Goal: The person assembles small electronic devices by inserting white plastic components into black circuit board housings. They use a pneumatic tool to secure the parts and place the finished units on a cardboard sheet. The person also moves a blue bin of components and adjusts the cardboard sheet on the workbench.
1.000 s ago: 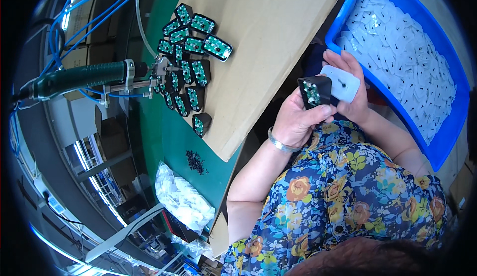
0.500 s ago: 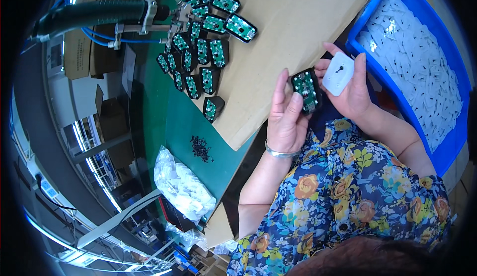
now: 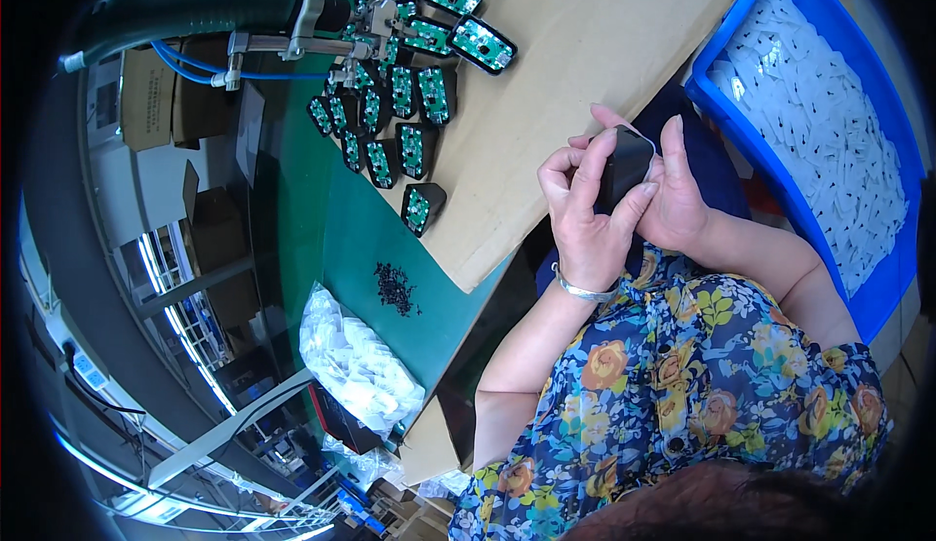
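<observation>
My left hand (image 3: 588, 212), with a bracelet on its wrist, is closed around a black plastic housing (image 3: 629, 166). The housing's dark outer side now faces up, and its circuit board is out of sight. My right hand (image 3: 677, 200) cups the other side, its thumb sticking up and some fingertips showing beyond the housing. Between the housing and the right palm only a pale edge of the white plate (image 3: 651, 155) shows. Whether the plate is seated on the housing I cannot tell.
Several black housings with green circuit boards (image 3: 483, 45) stand on the cardboard sheet (image 3: 556, 83) at far left. A blue bin (image 3: 704, 93) of white plates is at right. Small black parts (image 3: 395, 289) and a plastic bag (image 3: 356, 366) lie on the green table. A hose fixture (image 3: 195, 19) overhangs it.
My left hand has moved right and turned the housing over, hiding its board. The housing and the white plate, held apart before, are now together between my hands.
</observation>
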The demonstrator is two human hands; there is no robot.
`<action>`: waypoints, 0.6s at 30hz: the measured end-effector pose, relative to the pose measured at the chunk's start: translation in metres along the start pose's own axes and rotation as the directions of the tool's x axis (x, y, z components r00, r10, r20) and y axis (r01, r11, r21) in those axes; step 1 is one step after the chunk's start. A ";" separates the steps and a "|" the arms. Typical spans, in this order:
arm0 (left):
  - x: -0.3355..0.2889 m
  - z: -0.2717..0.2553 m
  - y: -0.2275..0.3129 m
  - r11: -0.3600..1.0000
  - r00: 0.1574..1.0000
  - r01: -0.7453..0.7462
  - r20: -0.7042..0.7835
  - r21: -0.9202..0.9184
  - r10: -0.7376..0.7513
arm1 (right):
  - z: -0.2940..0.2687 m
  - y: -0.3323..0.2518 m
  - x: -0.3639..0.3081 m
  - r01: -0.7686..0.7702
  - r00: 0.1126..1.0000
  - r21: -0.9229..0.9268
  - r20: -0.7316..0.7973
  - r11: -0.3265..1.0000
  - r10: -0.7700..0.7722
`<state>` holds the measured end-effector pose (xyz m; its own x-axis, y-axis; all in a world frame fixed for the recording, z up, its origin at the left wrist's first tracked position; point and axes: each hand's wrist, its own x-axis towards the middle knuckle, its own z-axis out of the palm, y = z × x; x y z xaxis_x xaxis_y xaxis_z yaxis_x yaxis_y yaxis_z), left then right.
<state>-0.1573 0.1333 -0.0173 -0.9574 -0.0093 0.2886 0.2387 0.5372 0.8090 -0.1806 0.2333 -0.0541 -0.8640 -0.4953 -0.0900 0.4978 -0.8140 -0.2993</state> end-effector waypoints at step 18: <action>0.003 -0.029 0.016 0.912 0.969 -0.131 0.243 0.388 0.035 | -0.005 0.005 -0.010 -0.038 0.999 -0.038 0.025 0.999 0.039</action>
<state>-0.1520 0.1175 0.0115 -0.9592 0.2148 0.1840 0.2796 0.8185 0.5018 -0.1695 0.2358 -0.0595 -0.8418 -0.5342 -0.0779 0.5272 -0.7824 -0.3315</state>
